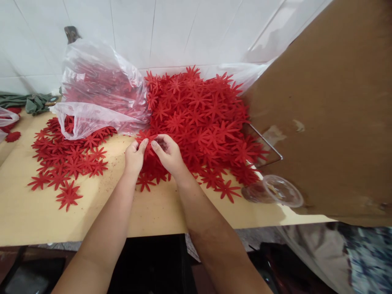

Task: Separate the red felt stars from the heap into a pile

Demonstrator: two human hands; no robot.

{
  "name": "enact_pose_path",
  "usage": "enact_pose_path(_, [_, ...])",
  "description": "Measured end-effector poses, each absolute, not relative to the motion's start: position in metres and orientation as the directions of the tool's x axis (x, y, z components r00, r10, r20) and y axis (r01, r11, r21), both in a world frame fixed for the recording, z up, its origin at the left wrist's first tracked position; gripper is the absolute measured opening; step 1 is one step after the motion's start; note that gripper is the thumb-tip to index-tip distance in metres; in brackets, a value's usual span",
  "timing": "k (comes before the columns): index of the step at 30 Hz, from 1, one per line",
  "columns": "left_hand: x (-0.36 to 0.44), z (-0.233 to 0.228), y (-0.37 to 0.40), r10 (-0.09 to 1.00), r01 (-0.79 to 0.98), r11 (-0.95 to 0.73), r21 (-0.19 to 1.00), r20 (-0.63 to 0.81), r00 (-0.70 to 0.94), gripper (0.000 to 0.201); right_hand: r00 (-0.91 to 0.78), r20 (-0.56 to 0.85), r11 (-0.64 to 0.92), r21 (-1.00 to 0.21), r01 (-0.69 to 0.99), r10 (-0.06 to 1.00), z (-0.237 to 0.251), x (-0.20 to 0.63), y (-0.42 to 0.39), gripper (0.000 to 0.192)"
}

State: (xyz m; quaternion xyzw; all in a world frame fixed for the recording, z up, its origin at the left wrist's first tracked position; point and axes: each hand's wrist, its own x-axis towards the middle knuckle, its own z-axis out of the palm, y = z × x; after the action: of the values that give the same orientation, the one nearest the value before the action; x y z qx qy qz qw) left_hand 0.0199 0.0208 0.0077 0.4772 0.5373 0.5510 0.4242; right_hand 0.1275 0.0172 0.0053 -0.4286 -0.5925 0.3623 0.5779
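Between my two hands is a red flower-shaped cutout (147, 138) with narrow petals. My left hand (135, 154) pinches its left side, thumb on top. My right hand (167, 152) grips the right side with thumb and bent fingers. Just behind and to the right of my hands rises a large heap of the same red cutouts (199, 114). A second, flatter pile of red cutouts (73, 161) lies to the left on the table. Whether I hold one layer or several, I cannot tell.
A clear plastic bag (104, 90) full of red cutouts leans on the white wall (171, 32). A large brown cardboard sheet (330, 114) stands at right, beside a clear plastic cup (283, 191) and a bent metal wire (269, 145). Green cloth (36, 103) lies far left on the pale table (147, 222).
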Motion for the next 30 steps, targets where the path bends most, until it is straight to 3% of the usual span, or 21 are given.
enact_pose_path(4, [0.023,0.007,0.02,0.992,-0.063,-0.109,0.992,0.104,-0.076,0.032,-0.015,0.335,0.335,-0.942,0.031,0.942,0.006,0.127,0.018,0.032])
enact_pose_path(10, [0.029,0.007,0.019,0.993,-0.169,-0.083,0.982,0.097,0.073,0.02,0.158,0.335,0.34,-0.94,-0.008,0.929,0.009,0.132,0.021,0.03])
enact_pose_path(15, [0.029,0.005,0.022,0.999,-0.103,-0.028,0.994,0.024,-0.041,0.012,0.237,0.306,0.308,-0.951,0.029,0.922,0.007,0.132,0.022,0.041])
enact_pose_path(21, [0.025,-0.004,0.027,0.991,-0.021,-0.124,0.992,0.123,-0.043,0.016,0.085,0.268,0.276,-0.956,-0.102,0.96,0.005,0.124,0.022,0.038])
enact_pose_path(25, [0.023,-0.006,0.028,0.992,-0.081,-0.098,0.992,0.09,-0.091,0.02,-0.023,0.234,0.228,-0.962,-0.153,0.972,0.004,0.123,0.021,0.035])
enact_pose_path(30, [0.027,-0.002,0.025,0.996,-0.212,-0.079,0.974,0.085,0.019,0.02,0.069,0.264,0.27,-0.956,-0.113,0.962,0.005,0.129,0.022,0.029])
